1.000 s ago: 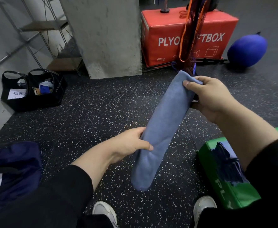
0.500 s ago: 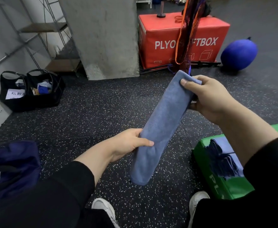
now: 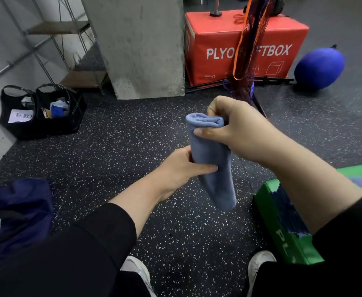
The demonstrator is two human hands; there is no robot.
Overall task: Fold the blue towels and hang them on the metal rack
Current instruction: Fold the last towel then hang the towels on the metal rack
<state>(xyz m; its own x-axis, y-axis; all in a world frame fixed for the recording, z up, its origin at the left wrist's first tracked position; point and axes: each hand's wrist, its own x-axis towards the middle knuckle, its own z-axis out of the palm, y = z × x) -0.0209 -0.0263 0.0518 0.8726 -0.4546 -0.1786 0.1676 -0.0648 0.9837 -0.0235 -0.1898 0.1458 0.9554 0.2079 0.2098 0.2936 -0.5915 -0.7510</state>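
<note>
A light blue towel (image 3: pixel 213 161), folded into a narrow strip, hangs in front of me above the speckled floor. My right hand (image 3: pixel 238 127) grips its doubled-over top end, thumb across the front. My left hand (image 3: pixel 180 168) pinches the strip lower down from the left, and the tail hangs free below. More blue towels (image 3: pixel 289 213) lie on a green box (image 3: pixel 283 239) at my right. A metal rack (image 3: pixel 53 37) with wooden shelves stands at the far left by the wall.
A concrete pillar (image 3: pixel 141 43) rises ahead. A red plyo box (image 3: pixel 240 48) and a blue ball (image 3: pixel 319 67) sit behind it, with an orange-edged net (image 3: pixel 246 46) hanging in front. Black bags (image 3: pixel 40 112) rest by the left wall. A navy bag (image 3: pixel 15 211) lies near my left.
My right hand has brought the towel's upper end down and toward me, folding the strip over so it is shorter. My left hand has slid up and closer to the right hand.
</note>
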